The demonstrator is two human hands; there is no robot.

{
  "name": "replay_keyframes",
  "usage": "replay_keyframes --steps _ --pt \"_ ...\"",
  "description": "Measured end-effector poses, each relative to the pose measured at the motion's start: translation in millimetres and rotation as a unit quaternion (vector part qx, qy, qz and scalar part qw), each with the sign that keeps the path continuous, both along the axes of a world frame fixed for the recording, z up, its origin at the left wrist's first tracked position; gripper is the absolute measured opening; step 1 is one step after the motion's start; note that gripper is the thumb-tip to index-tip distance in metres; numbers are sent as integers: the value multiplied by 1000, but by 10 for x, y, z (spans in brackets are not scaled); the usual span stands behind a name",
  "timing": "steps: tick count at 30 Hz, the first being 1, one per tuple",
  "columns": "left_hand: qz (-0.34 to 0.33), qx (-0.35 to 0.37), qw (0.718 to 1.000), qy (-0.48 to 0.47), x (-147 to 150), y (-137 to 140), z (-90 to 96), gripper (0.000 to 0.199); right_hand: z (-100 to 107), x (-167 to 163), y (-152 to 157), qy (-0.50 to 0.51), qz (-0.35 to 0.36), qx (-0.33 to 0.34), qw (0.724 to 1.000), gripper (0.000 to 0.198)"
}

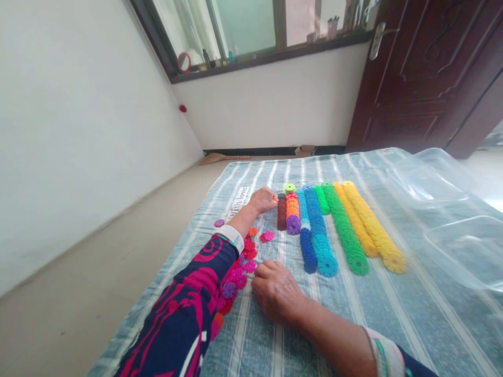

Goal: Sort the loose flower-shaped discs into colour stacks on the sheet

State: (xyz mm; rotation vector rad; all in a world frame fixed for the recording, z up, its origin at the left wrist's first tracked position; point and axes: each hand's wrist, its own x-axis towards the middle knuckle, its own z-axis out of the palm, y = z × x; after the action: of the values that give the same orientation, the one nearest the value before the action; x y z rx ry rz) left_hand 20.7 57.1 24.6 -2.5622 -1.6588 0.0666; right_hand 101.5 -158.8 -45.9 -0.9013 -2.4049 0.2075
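Near the top of the rows, my left hand [262, 200] pinches a small orange flower-shaped plastic disc [274, 199]. Just right of its fingertips lies a brown disc row [282, 212], beside an orange row [292, 207] ending in a purple disc [293, 225]. My right hand [279, 290] rests lower on the cloth with fingers curled. A pink disc [250, 266] lies at its fingertips; whether they grip anything is hidden. Loose pink, red and purple discs [237, 275] are heaped beside it, partly behind my left sleeve. Two pink discs [267, 236] lie between my hands.
Overlapping disc rows stretch rightward: blue [319, 235], green [346, 230] and yellow [375, 228]. Two clear plastic containers [432, 175] stand at the right on the striped cloth [275, 345]. Beyond the cloth are a white wall and a brown door [420, 68].
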Motion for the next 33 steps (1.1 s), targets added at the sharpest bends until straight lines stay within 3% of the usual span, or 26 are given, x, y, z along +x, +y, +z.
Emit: replay_keyframes --steps 10,18,33 --pt "-10 -19 1000 -4 -41 104 -117 27 -29 -10 13 -4 1 11 1000 15" --pt "-18 -35 997 -65 -84 193 -205 26 -44 -9 6 3 -5 15 1000 16" --pt "-17 -57 993 -105 -46 189 -163 34 12 3 -2 -10 -6 8 1000 15"
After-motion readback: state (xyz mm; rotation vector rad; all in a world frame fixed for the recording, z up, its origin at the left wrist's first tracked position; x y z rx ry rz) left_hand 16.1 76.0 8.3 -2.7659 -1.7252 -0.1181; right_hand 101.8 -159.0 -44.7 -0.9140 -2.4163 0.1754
